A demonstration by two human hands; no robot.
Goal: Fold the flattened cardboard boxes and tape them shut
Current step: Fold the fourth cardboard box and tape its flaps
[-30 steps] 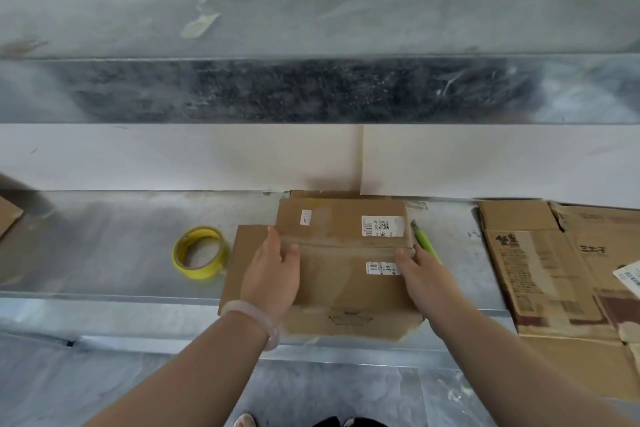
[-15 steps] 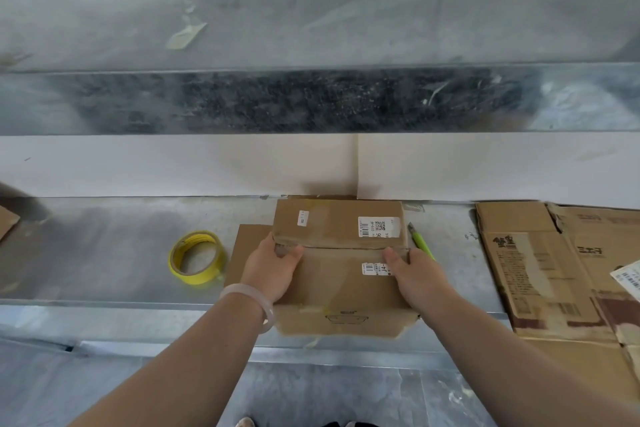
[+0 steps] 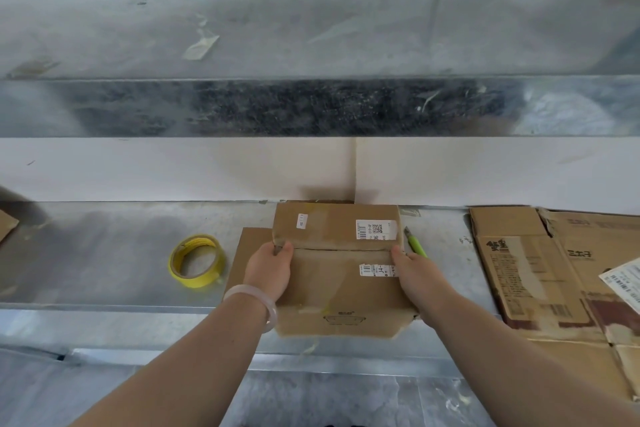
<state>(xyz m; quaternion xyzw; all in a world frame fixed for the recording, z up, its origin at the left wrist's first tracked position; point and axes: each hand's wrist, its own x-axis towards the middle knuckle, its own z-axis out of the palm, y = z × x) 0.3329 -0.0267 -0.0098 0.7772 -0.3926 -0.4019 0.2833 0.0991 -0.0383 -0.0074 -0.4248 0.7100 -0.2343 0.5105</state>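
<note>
A small brown cardboard box [image 3: 337, 274] with white labels stands on the metal shelf [image 3: 104, 246], its two top flaps folded shut and meeting at a seam. My left hand [image 3: 270, 269] grips its left side, thumb at the seam. On the opposite side my right hand [image 3: 414, 272] presses the box, fingers at the seam. A side flap [image 3: 251, 246] sticks out flat to the left under my left hand. A yellow tape roll [image 3: 196, 260] lies left of the box.
A green utility knife [image 3: 415, 242] lies just right of the box. Several flattened cardboard boxes [image 3: 554, 274] are stacked at the right. A white wall panel [image 3: 173, 170] backs the shelf. Another cardboard corner [image 3: 7, 224] shows at the far left.
Both hands slid from the top of the box to its sides. The flaps now lie closed and flat, and the box sits squarer.
</note>
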